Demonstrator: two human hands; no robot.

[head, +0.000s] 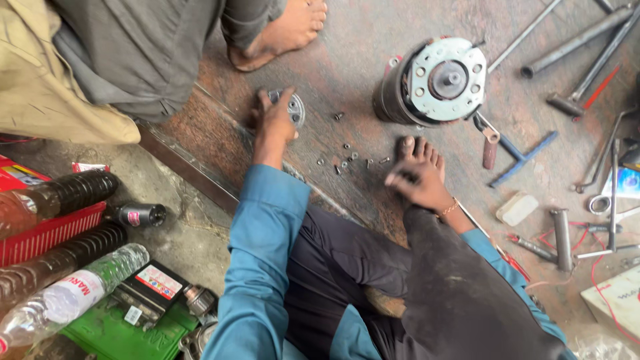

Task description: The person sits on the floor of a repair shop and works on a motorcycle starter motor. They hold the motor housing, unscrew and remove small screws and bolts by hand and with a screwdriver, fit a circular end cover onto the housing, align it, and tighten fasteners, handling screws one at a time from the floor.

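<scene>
Left hand fingers clasping round metal cover on rusty workshop floor; right's unclear.

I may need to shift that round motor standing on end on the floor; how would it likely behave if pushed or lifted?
The motor looks heavy for its size: a thick metal drum with a plated end cap. Standing on its flat end, it would probably slide rather than tip if pushed low. Laid on its side it could roll, being cylindrical. The loose screws near it would likely scatter.

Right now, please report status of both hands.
Left hand rests on round metal cover. Right hand blurred by own foot, grip unclear. Loose screws lie between them.
</scene>
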